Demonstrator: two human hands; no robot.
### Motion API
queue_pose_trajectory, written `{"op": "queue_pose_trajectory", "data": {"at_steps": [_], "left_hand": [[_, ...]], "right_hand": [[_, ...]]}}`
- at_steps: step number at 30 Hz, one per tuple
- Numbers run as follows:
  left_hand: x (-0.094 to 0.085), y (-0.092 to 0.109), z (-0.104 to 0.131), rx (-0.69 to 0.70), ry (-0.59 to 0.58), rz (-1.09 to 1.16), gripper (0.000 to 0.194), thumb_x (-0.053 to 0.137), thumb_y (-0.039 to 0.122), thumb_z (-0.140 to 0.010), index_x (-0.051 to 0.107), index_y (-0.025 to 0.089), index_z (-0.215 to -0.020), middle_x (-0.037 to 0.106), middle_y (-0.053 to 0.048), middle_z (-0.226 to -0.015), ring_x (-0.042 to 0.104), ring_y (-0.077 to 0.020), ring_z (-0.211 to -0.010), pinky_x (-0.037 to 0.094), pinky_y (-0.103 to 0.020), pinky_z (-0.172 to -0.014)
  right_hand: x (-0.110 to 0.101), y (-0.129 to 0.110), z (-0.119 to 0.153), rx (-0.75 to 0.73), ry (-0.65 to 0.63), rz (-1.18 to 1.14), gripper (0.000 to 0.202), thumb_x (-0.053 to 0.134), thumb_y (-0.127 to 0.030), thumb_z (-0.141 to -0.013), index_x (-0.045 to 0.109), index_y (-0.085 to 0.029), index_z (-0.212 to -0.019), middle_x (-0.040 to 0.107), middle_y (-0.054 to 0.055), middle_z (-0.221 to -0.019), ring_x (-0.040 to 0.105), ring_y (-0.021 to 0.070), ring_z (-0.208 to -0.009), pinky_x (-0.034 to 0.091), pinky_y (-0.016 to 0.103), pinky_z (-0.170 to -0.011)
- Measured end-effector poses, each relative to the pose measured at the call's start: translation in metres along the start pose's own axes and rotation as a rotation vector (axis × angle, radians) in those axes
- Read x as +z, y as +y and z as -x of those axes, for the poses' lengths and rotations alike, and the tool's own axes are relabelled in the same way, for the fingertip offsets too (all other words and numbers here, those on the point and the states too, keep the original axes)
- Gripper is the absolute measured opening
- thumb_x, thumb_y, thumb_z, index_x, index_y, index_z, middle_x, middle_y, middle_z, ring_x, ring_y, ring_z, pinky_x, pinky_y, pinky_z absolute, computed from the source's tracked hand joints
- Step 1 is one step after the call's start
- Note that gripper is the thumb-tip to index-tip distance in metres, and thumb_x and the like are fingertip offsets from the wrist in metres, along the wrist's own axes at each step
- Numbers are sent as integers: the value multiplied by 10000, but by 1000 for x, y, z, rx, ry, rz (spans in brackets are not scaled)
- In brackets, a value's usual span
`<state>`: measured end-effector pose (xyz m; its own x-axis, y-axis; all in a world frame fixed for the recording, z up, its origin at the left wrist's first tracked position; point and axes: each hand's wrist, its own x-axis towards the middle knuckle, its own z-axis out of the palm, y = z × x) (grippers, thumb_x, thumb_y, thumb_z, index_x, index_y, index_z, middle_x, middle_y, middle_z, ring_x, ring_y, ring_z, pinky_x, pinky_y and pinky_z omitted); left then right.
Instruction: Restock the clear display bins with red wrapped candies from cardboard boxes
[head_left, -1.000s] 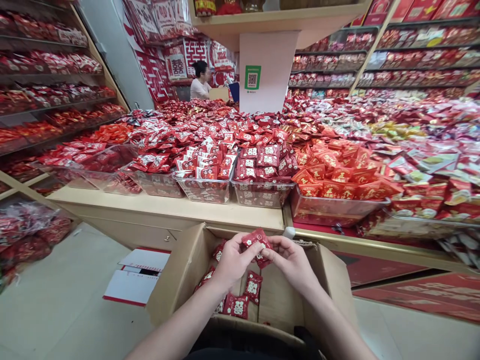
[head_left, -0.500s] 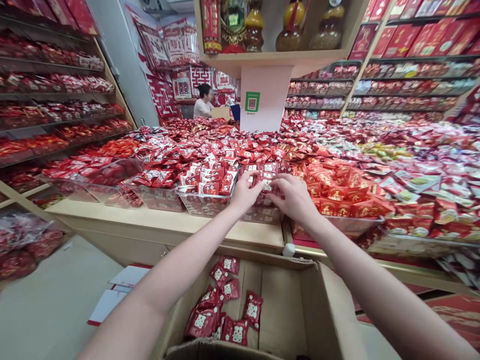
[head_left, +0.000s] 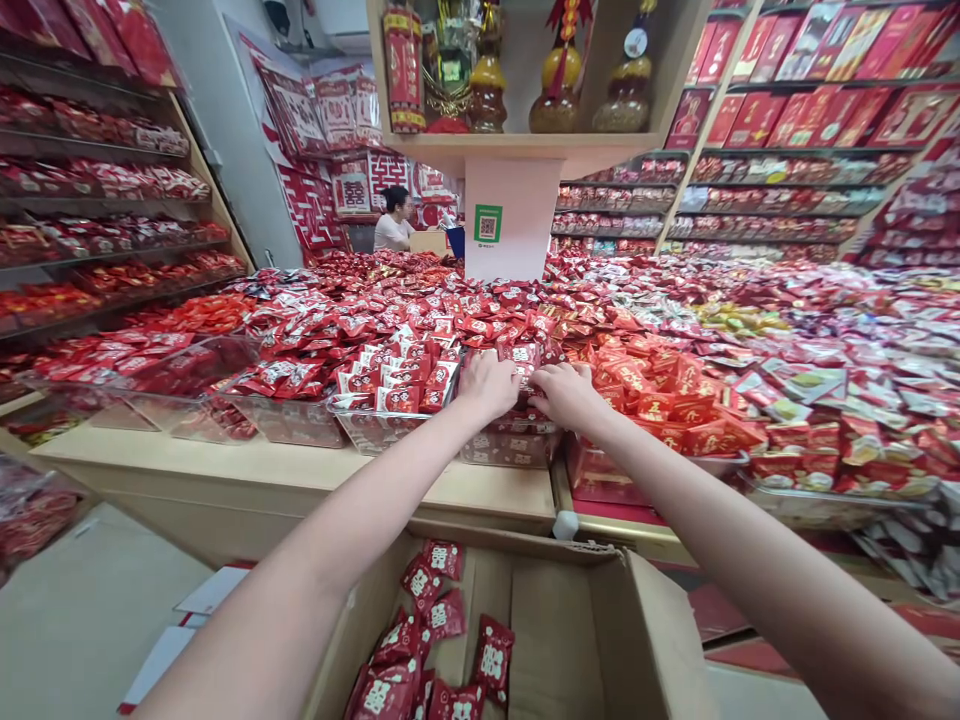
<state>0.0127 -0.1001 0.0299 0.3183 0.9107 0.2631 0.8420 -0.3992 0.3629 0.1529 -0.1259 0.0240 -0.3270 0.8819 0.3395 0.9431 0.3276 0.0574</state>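
Gourd-shaped bottles [head_left: 559,85] are displayed on the top shelf [head_left: 525,143], while a person [head_left: 392,222] is seated at the bench's far edge.

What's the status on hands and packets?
Left hand and right hand both on red packets in clear bin. Grip unclear. Cardboard box below, nothing blocking.

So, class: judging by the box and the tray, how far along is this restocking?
Done: the clear tray already looks heaped. In hand: both hands, left hand and right hand, rest on its red packets. Left: more packets lie in the cardboard box.
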Motion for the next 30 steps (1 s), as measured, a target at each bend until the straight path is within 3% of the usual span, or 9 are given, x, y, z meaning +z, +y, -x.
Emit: {"op": "queue_pose_trajectory", "data": {"at_steps": [4,10,14,18,24,30], "left_hand": [[7,4,-11,145,-107,-59,411,299,330,-857,394,263,-1251,299,-9,-1404,201,-239,-1292,133,-451,-1042],[23,7,-20,129,-203,-118,503,208,372,-862,257,199,-1331,227,-51,-1435,122,-264,-1319,85,-510,-1042],[23,12,-19,120,-217,-157,510,225,366,-849,298,157,-1307,220,-96,-1432,125,-290,-1315,61,-526,-1037],[22,14,-21,117,-237,-183,509,223,365,-846,322,143,-1293,223,-99,-1431,120,-306,-1313,57,-527,-1036],[18,18,-24,105,-288,-201,512,216,387,-847,340,151,-1284,222,-103,-1430,111,-308,-1315,61,-533,-1034],[16,17,-27,111,-328,-196,518,222,396,-849,297,169,-1308,196,-104,-1438,106,-312,-1315,79,-551,-1024]], "right_hand": [[-9,7,-3,17,-36,-71,215,487,-275,-759,620,-179,-898,629,81,-980,522,229,-939,327,347,-826],[-25,30,-9,294,-7,-89,272,437,-306,-772,632,-169,-903,660,100,-872,579,216,-820,381,289,-689],[-20,30,-13,358,-75,-97,267,505,-352,-700,612,-179,-874,660,93,-852,581,249,-837,391,355,-719],[-15,23,-18,401,-79,-82,302,542,-249,-652,568,-161,-939,641,111,-927,564,273,-894,378,448,-774],[-27,14,-22,294,-102,-2,230,483,-127,-684,569,-130,-898,640,142,-896,566,272,-906,344,487,-814],[-25,14,-18,360,-117,-3,223,500,-235,-713,553,-143,-909,638,144,-909,579,283,-871,304,556,-826]]}}
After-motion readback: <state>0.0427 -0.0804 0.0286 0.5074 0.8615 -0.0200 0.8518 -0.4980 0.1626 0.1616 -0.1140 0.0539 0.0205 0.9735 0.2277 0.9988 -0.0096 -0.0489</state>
